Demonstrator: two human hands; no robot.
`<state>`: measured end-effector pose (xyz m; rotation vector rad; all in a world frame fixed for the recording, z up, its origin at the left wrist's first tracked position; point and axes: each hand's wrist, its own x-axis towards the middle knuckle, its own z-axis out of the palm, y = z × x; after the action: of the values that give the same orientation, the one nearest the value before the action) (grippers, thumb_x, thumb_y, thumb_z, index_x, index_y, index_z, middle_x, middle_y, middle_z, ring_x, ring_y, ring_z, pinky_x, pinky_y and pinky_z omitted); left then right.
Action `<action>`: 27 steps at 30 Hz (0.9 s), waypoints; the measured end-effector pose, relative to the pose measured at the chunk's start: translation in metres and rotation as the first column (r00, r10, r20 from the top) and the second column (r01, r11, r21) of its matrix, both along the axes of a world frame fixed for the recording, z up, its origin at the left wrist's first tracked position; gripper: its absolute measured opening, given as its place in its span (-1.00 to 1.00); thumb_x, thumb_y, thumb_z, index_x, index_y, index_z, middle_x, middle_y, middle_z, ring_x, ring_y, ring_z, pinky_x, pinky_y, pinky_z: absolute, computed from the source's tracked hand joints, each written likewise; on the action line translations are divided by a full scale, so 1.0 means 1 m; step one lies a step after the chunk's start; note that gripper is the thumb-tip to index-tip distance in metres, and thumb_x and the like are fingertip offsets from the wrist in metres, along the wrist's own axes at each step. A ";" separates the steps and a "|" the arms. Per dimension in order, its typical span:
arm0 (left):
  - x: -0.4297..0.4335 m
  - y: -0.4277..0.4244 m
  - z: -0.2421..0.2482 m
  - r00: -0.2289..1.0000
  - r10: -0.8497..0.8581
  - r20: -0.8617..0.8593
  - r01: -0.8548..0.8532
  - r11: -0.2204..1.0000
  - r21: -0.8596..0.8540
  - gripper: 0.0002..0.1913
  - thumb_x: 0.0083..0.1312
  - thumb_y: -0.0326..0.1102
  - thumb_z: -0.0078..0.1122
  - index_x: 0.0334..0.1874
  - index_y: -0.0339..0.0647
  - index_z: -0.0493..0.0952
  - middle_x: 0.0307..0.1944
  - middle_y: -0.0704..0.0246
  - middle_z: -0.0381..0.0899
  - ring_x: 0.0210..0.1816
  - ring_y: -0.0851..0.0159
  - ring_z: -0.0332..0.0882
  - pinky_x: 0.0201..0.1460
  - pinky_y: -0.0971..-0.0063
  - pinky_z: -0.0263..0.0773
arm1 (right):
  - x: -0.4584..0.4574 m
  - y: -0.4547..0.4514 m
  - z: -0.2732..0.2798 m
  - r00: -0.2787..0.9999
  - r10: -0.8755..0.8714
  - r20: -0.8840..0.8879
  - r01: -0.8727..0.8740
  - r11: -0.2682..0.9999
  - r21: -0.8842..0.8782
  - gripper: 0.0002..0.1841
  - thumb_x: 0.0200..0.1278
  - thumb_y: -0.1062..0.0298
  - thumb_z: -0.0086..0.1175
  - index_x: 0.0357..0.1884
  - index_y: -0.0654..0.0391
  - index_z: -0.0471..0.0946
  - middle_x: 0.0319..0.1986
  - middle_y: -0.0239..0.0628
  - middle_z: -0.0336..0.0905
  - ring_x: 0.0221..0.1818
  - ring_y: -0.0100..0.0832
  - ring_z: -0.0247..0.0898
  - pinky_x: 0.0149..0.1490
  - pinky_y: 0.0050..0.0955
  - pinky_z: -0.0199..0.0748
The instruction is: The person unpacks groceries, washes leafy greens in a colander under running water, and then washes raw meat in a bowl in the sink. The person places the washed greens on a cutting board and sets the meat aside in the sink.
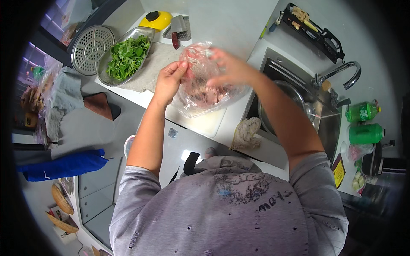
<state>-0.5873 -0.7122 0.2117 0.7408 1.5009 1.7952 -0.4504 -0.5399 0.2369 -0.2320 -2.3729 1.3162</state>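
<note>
A clear plastic bag (205, 92) holding pieces of what looks like raw meat rests on a white cutting board (205, 124) at the counter's edge. My left hand (171, 78) pinches the bag's upper left part between thumb and fingers. On the bag's right side, my right hand (232, 68) is spread and blurred, its fingers apart near the plastic; whether they touch it is unclear. Behind the bag, a cleaver (178, 28) with a red-brown handle lies on a small metal tray (189, 33).
Left of the bag, a metal mesh basket (104, 76) of green leaves stands partly on a cloth (160, 59). Beyond are a round perforated steamer plate (93, 49) and a yellow lid (161, 21). To the right are a crumpled cloth (246, 132) and a sink (326, 128) with a metal basin (270, 118).
</note>
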 end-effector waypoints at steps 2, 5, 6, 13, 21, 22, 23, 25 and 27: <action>-0.008 -0.004 -0.002 0.999 0.045 -0.017 -0.045 0.998 -0.036 -0.74 0.40 -0.18 0.02 -0.17 -0.25 0.56 -0.39 0.45 0.58 -0.35 0.46 0.54 -0.23 0.55 0.45 | -0.001 -0.002 -0.014 0.974 0.001 0.227 -0.038 0.987 0.159 -0.72 0.12 0.29 0.24 -0.14 0.17 0.58 -0.47 -0.43 0.56 -0.31 -0.58 0.49 -0.23 -0.59 0.43; -0.014 -0.017 -0.004 0.991 0.133 0.029 -0.132 0.991 -0.016 -0.74 0.40 -0.18 0.01 -0.15 -0.26 0.54 -0.35 0.43 0.58 -0.32 0.43 0.57 -0.21 0.50 0.49 | 0.000 0.011 -0.017 0.924 -0.045 0.380 0.044 0.999 0.012 -0.75 0.15 0.31 0.21 -0.15 0.18 0.58 -0.43 -0.42 0.58 -0.32 -0.59 0.48 -0.21 -0.61 0.42; -0.018 -0.025 -0.008 0.991 0.136 0.010 -0.136 0.991 -0.006 -0.74 0.41 -0.18 0.00 -0.13 -0.26 0.53 -0.32 0.42 0.58 -0.30 0.41 0.59 -0.21 0.47 0.52 | 0.004 0.017 -0.019 0.920 -0.065 0.387 0.105 0.991 -0.085 -0.76 0.16 0.32 0.21 -0.16 0.19 0.58 -0.41 -0.40 0.59 -0.32 -0.59 0.48 -0.20 -0.61 0.42; -0.027 -0.044 -0.015 0.974 0.227 0.002 -0.227 0.974 -0.011 -0.78 0.41 -0.18 0.00 -0.16 -0.17 0.53 -0.33 0.46 0.58 -0.26 0.38 0.61 -0.21 0.48 0.53 | 0.045 0.051 -0.048 0.959 -0.261 0.107 0.277 0.800 -0.533 -0.71 0.14 0.40 0.19 -0.11 0.29 0.51 -0.30 -0.23 0.60 -0.26 -0.47 0.54 -0.18 -0.53 0.52; 0.029 0.008 0.016 0.906 -0.109 -0.409 0.093 0.994 -0.058 -0.79 0.36 -0.33 0.08 -0.04 -0.25 0.50 -0.17 0.40 0.58 -0.11 0.40 0.55 -0.12 0.53 0.48 | -0.015 -0.049 -0.066 0.990 -0.126 0.064 0.112 0.977 0.181 -0.59 0.11 0.22 0.20 -0.07 0.26 0.45 -0.24 -0.04 0.58 -0.22 -0.09 0.55 -0.11 -0.18 0.48; 0.031 0.009 0.014 0.834 -0.133 -0.535 0.117 0.991 -0.063 -0.78 0.34 -0.37 0.10 -0.01 -0.26 0.49 -0.12 0.38 0.58 -0.08 0.40 0.53 -0.09 0.53 0.48 | -0.016 -0.053 -0.058 0.961 -0.119 0.250 0.053 0.965 0.257 -0.60 0.09 0.20 0.19 -0.10 0.26 0.47 -0.25 -0.01 0.57 -0.23 -0.04 0.54 -0.11 -0.15 0.47; 0.030 0.008 0.011 0.871 -0.083 -0.484 0.089 0.996 -0.011 -0.71 0.30 -0.34 0.16 0.03 -0.27 0.47 -0.10 0.36 0.57 -0.05 0.38 0.52 -0.05 0.50 0.46 | -0.017 -0.051 -0.057 0.948 -0.152 0.279 0.069 0.955 0.287 -0.65 0.08 0.22 0.17 -0.16 0.26 0.50 -0.26 0.00 0.57 -0.23 -0.03 0.52 -0.12 -0.14 0.46; 0.023 0.001 -0.001 0.929 0.006 -0.371 0.028 0.996 0.085 -0.58 0.22 -0.29 0.27 0.09 -0.28 0.43 -0.04 0.31 0.55 -0.01 0.35 0.50 0.01 0.44 0.44 | -0.019 -0.044 -0.051 0.917 -0.226 0.330 0.105 0.932 0.347 -0.74 0.06 0.27 0.14 -0.27 0.24 0.55 -0.30 0.03 0.55 -0.24 0.01 0.50 -0.12 -0.13 0.45; 0.015 -0.012 -0.024 0.878 0.048 -0.476 -0.055 0.998 -0.001 -0.26 0.07 -0.26 0.42 0.28 -0.25 0.25 0.14 0.21 0.41 0.16 0.24 0.37 0.22 0.32 0.28 | -0.013 -0.040 -0.042 0.975 -0.199 0.099 0.158 0.933 0.325 -0.86 0.04 0.38 0.06 -0.42 0.23 0.57 -0.41 0.01 0.54 -0.28 0.03 0.50 -0.16 -0.14 0.46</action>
<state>-0.5726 -0.7244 0.1882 1.2131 1.8571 1.7127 -0.4634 -0.5798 0.1950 -0.4376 -2.5581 0.8461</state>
